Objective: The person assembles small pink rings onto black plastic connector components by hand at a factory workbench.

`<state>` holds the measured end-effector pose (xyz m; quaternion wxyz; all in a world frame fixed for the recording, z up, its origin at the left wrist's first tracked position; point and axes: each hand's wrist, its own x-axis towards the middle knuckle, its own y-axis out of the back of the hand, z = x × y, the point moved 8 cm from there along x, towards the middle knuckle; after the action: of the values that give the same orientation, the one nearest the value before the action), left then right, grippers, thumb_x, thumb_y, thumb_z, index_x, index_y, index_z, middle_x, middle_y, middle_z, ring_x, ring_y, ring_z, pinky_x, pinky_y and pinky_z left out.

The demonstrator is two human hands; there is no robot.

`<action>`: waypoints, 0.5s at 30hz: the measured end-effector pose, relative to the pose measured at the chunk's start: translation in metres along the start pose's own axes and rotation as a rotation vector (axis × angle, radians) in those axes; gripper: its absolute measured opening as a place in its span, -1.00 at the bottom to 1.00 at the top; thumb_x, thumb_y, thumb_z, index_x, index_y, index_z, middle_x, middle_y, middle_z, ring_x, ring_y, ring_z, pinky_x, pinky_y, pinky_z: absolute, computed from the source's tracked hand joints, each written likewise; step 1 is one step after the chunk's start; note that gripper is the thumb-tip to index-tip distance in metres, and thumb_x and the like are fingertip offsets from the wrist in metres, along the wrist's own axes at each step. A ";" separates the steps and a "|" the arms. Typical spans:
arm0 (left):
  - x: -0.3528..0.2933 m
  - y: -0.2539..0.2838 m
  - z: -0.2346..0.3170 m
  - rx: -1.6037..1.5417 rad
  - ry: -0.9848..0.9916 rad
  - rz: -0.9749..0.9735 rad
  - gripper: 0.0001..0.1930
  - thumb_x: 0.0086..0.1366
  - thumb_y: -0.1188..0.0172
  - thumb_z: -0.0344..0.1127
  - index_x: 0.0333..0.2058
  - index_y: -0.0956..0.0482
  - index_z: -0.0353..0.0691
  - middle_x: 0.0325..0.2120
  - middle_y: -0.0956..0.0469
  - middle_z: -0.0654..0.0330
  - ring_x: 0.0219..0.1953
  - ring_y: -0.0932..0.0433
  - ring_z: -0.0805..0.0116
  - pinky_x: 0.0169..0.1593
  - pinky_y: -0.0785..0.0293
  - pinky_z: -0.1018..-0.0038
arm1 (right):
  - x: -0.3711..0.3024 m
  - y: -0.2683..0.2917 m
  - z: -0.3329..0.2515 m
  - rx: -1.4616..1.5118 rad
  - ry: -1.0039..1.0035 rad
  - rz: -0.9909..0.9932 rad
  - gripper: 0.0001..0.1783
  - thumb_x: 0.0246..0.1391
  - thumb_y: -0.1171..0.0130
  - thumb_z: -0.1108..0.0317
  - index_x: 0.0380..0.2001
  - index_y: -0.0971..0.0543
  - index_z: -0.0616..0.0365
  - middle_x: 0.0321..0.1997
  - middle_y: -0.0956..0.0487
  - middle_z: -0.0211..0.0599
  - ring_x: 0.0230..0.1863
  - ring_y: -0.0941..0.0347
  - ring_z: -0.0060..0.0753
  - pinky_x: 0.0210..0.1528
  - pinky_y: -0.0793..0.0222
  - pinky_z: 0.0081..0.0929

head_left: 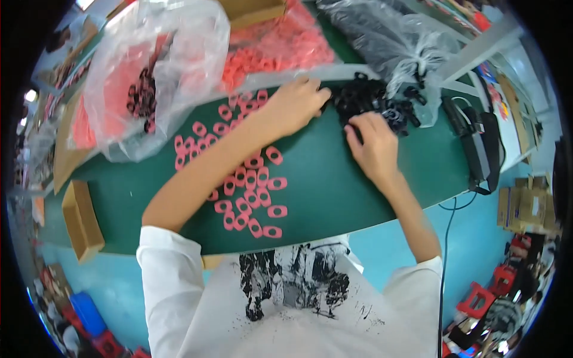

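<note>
My left hand [296, 107] reaches across the green table with its fingers bent together. A small black part [325, 107] shows at its fingertips, partly hidden by them. At the near edge of a heap of black plastic parts [361, 95] is my right hand [377, 146], its fingers curled and its thumb close to the index finger. Whatever lies between those fingers is too small to make out. Beneath and beside my left forearm lie many flat pink pieces [262, 175], each with an oval hole, spread over the tabletop [322, 197].
A clear bag [197, 36] with pink and black parts stands at the far left. Behind the table edge are a pile of pink parts [274, 53] and a dark plastic bag [376, 30]. A cardboard tray [83, 221] sits left; a black device with a cord [474, 149] sits right.
</note>
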<state>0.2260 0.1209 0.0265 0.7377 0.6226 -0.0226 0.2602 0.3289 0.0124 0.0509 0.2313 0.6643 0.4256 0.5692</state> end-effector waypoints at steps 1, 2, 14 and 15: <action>0.001 0.004 -0.001 -0.029 0.012 -0.013 -0.68 0.02 -0.37 -0.37 -0.21 -0.55 -0.24 -0.23 -0.49 0.02 -0.10 -0.49 0.00 -0.07 -0.48 0.18 | 0.003 -0.002 -0.002 0.012 0.032 -0.010 -0.81 -0.10 -0.37 0.45 -0.37 -0.58 0.14 -0.28 -0.56 -0.27 -0.25 -0.52 -0.15 -0.26 -0.47 -0.28; 0.004 0.008 -0.003 0.008 0.017 -0.020 -0.72 0.03 -0.36 -0.37 -0.25 -0.56 -0.23 -0.25 -0.48 0.06 -0.11 -0.50 0.05 -0.08 -0.48 0.21 | 0.007 -0.005 0.001 0.045 0.036 -0.009 -0.82 -0.12 -0.33 0.52 -0.38 -0.57 0.16 -0.27 -0.55 -0.24 -0.26 -0.51 -0.14 -0.26 -0.47 -0.29; -0.082 0.070 0.049 -0.322 0.161 0.049 -0.76 0.02 -0.32 -0.43 -0.31 -0.50 -0.20 -0.35 -0.49 0.21 -0.20 -0.46 0.18 -0.12 -0.46 0.34 | -0.032 -0.024 -0.066 0.556 0.257 -0.416 -0.60 -0.20 -0.35 0.58 -0.19 -0.55 0.20 -0.23 -0.56 -0.20 -0.27 -0.50 -0.12 -0.26 -0.45 -0.27; -0.093 0.068 0.048 -0.377 0.240 0.012 -0.73 0.00 -0.34 -0.43 -0.29 -0.50 -0.20 -0.34 -0.49 0.22 -0.21 -0.46 0.18 -0.14 -0.47 0.32 | -0.031 -0.025 -0.067 0.553 0.244 -0.411 -0.60 -0.20 -0.35 0.58 -0.19 -0.55 0.20 -0.23 -0.56 -0.20 -0.27 -0.50 -0.12 -0.26 -0.45 -0.27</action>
<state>0.1316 0.0489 0.0660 0.8369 0.4380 0.0133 0.3280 0.2582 -0.0115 0.0302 0.1000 0.5295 0.7127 0.4492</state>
